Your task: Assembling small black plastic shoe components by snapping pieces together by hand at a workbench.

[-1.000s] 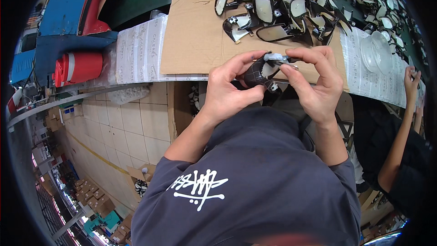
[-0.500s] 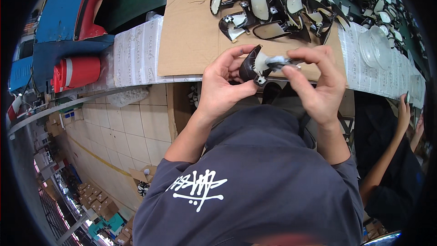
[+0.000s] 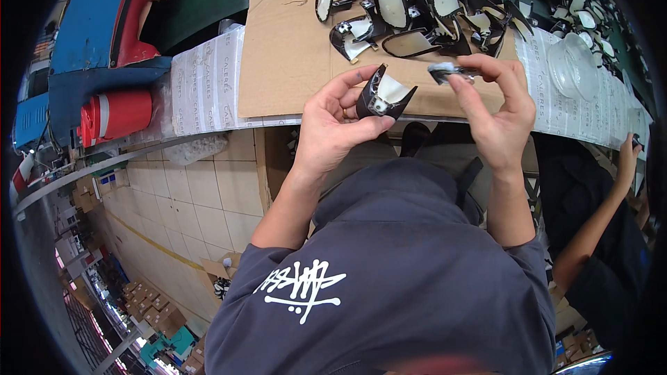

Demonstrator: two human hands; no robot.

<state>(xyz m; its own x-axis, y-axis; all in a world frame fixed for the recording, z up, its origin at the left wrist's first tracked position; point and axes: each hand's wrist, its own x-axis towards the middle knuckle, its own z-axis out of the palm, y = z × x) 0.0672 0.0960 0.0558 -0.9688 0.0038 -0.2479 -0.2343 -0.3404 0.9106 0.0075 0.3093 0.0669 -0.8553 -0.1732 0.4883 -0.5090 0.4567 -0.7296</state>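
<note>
My left hand (image 3: 333, 114) is closed around a black, curved shoe heel piece (image 3: 381, 107), thumb along its near edge and fingers behind it. The hollow cream-white side of the piece faces up, with a small whitish patch near its lower end. To its right, my right hand (image 3: 497, 107) pinches a small dark tool with a pale, fluffy-looking tip (image 3: 445, 71) between thumb and forefinger. That tip is apart from the heel piece; its exact kind cannot be made out. Both hands are raised over the near edge of a cardboard sheet (image 3: 278, 62).
Many similar black and cream heel pieces (image 3: 394, 7) lie heaped beyond my hands and to the far right. Clear round plastic tubs (image 3: 573, 69) stand at right. A red container (image 3: 118, 117) is at left. Beside me at right, a co-worker's arm (image 3: 597, 229) reaches the bench.
My right hand has drawn the tool away from the heel piece, to the right and upward. My left hand has shifted slightly left and turned the piece so its hollow shows more.
</note>
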